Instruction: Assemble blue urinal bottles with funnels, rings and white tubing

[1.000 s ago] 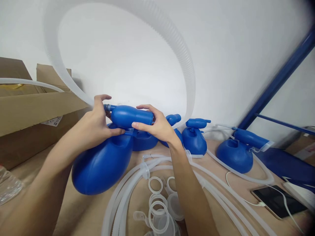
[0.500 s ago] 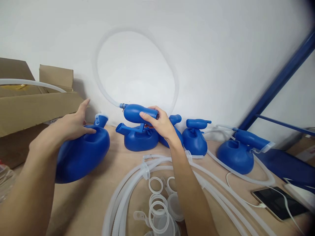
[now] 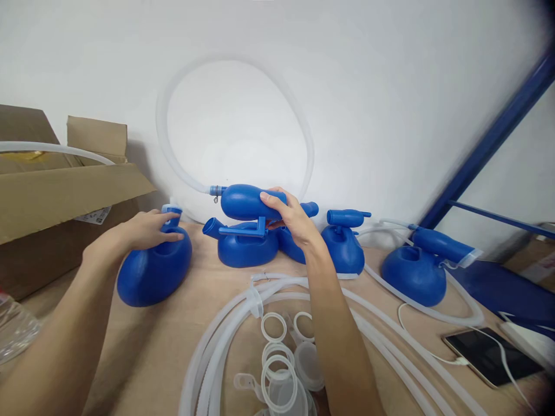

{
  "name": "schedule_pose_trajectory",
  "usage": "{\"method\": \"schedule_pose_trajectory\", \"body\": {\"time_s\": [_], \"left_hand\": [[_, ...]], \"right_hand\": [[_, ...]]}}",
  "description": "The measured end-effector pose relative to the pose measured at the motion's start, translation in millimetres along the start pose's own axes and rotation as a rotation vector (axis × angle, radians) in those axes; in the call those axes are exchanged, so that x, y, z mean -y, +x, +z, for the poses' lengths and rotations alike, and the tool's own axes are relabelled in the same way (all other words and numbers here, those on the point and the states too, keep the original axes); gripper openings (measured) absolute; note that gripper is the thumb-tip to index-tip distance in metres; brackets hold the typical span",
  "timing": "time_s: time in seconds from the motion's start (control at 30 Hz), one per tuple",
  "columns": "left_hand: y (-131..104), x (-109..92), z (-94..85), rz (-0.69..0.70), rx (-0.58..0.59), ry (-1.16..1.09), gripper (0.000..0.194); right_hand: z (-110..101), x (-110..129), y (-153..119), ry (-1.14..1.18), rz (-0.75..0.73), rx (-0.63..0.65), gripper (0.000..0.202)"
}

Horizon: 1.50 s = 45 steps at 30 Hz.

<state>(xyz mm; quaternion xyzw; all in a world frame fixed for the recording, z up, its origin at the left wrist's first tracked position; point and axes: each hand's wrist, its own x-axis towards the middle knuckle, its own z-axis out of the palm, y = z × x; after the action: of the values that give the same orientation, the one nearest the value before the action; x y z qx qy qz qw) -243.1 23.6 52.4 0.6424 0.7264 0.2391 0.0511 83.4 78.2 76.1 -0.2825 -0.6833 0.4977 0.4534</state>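
Observation:
My left hand [image 3: 150,230] is closed on the top of a blue plastic urinal bottle [image 3: 150,277], thumb at its handle opening and fingers by the white-capped neck [image 3: 172,215]. The bottle rests on the table. My right hand [image 3: 290,216] grips a blue bulb-shaped urinal funnel [image 3: 243,201] lying sideways. A clear hose [image 3: 162,121] runs from its clipped narrow end and loops up before the wall. Just below the funnel is another blue urinal bottle [image 3: 247,251] with a slanted neck and a bar-shaped blue handle; one more is partly hidden behind my right wrist.
Further right stand two blue urinal bottles [image 3: 344,251] [image 3: 414,280] with funnels on top. Coiled clear hoses [image 3: 221,335] and white rings and caps [image 3: 280,381] lie in front. A cardboard box [image 3: 65,202] is at left; a phone [image 3: 489,352] with cable lies at right.
The left bottle has moved back and turned, now looking smaller, and my raised left forefinger has come down to its neck. My right hand and the funnel have shifted slightly right.

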Motion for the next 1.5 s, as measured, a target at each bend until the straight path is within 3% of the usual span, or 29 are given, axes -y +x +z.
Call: {"method": "schedule_pose_trajectory", "body": {"time_s": [0.1, 0.2, 0.3, 0.5, 0.6, 0.8, 0.97, 1.1, 1.37, 1.43, 1.5], "left_hand": [[-16, -40, -8.6, 0.179, 0.123, -0.241, 0.071], [-27, -73, -5.9, 0.359, 0.058, -0.489, 0.050], [-29, -88, 2.3, 0.392, -0.063, -0.532, 0.043], [-31, -87, 1.7, 0.391, -0.064, -0.605, 0.041], [-32, -89, 1.9, 0.366, -0.132, -0.643, 0.040], [-25, -96, 18.2, 0.354, -0.221, -0.842, 0.040], [-23, -108, 21.7, 0.178, -0.134, -1.246, 0.039], [-27, -118, 14.4, 0.011, -0.073, -1.386, 0.033], [-22, -110, 13.4, -0.033, -0.136, -1.366, 0.031], [-22, -103, 10.6, -0.019, -0.075, -1.254, 0.032], [-25, -98, 6.0, -0.009, -0.024, -0.969, 0.038]], "right_hand": [[2, 0, 0, 0.020, -0.007, 0.008, 0.049], [3, -1, 0, 0.051, -0.013, 0.009, 0.049], [2, 0, -1, 0.080, -0.038, 0.013, 0.047], [2, 7, -6, 0.058, -0.094, 0.036, 0.045], [3, 8, -7, 0.031, -0.136, 0.067, 0.044], [1, 3, -6, -0.059, -0.235, 0.052, 0.048], [-8, 2, -7, -0.289, -0.391, -0.014, 0.055], [-11, 2, -7, -0.376, -0.475, -0.022, 0.058], [-14, 6, -8, -0.290, -0.363, -0.082, 0.047], [-15, 7, -9, -0.272, -0.346, -0.076, 0.044], [-15, 8, -10, -0.275, -0.332, -0.082, 0.044]]}}
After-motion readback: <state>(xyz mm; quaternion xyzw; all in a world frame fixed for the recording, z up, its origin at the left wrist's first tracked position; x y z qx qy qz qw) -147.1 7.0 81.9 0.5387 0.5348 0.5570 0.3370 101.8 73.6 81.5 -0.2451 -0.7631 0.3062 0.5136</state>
